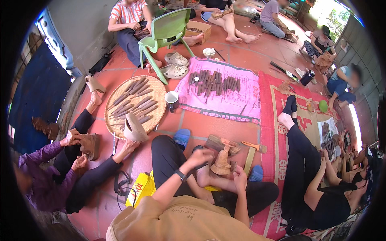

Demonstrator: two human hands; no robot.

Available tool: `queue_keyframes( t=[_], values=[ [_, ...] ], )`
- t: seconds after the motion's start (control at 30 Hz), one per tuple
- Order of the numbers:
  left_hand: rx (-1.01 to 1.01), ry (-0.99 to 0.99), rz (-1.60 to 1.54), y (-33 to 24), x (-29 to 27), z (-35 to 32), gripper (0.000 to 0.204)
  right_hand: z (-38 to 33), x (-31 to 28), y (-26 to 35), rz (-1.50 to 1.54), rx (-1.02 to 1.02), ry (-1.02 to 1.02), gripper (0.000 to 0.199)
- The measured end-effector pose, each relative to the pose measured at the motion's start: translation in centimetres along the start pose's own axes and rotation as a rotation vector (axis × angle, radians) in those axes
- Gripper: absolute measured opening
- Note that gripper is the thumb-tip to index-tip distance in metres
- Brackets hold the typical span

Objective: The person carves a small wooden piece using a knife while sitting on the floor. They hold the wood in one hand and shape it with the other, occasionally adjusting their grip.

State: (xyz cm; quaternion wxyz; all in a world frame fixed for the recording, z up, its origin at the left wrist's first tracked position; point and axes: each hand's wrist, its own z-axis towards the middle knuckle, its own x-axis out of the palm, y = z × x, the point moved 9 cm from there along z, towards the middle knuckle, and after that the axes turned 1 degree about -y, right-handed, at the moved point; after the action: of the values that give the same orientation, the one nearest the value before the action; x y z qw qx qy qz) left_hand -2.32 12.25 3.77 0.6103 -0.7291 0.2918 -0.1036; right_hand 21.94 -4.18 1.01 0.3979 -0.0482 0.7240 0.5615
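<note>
A carved wooden figure [220,163] with a wide rounded base stands between my hands, in front of my crossed legs. My left hand [200,158], a dark watch on its wrist, is just left of the figure; its fingers are blurred, and a dark thing lies close behind them. My right hand [240,178] is closed, low on the figure's right side; what it grips is hidden. Behind the figure lie rough wood blocks [215,143], and a flat brush [255,147] with a wooden handle rests beside a wood strip [249,158].
Several dark-handled tools fill a round woven tray [163,105] and a pink sheet [241,108]. A mug [171,100] stands between them. Blue slippers [182,137] and a yellow bag [141,188] are near my legs. At left, a person holds a wood block [90,145]; others sit around.
</note>
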Motion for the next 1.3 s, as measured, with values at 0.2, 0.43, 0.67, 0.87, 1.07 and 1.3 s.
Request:
queue_keyframes(
  t=[0.2, 0.43, 0.67, 0.87, 1.07, 1.3],
  values=[
    [0.25, -0.928, -0.12, 8.0, -19.5, 9.3, 0.026, -0.7, -4.3, 2.6, -0.154, 0.192, 0.029, 0.02],
    [-0.048, -0.554, -0.557, 18.1, -26.5, 18.5, 0.033, -1.8, -15.1, 3.2, 0.118, -0.031, -0.47, 0.023],
    [0.009, -0.54, -0.263, 16.1, -30.0, 21.0, 0.033, -9.6, -30.0, -7.7, 0.672, 0.316, -0.981, 0.022],
    [-0.048, -0.497, -0.472, 9.1, -25.0, 20.0, 0.014, -11.6, -36.1, -8.3, 0.668, 0.275, -0.715, 0.026],
    [0.039, -0.225, -0.491, -4.3, -11.5, 21.2, 0.012, -11.3, -40.7, -8.2, 0.746, 0.22, -0.838, 0.046],
    [0.106, 0.212, -0.549, -16.8, 9.7, 21.7, 0.016, -9.9, -38.6, -7.0, 0.808, 0.114, -0.732, 0.042]
  ],
)
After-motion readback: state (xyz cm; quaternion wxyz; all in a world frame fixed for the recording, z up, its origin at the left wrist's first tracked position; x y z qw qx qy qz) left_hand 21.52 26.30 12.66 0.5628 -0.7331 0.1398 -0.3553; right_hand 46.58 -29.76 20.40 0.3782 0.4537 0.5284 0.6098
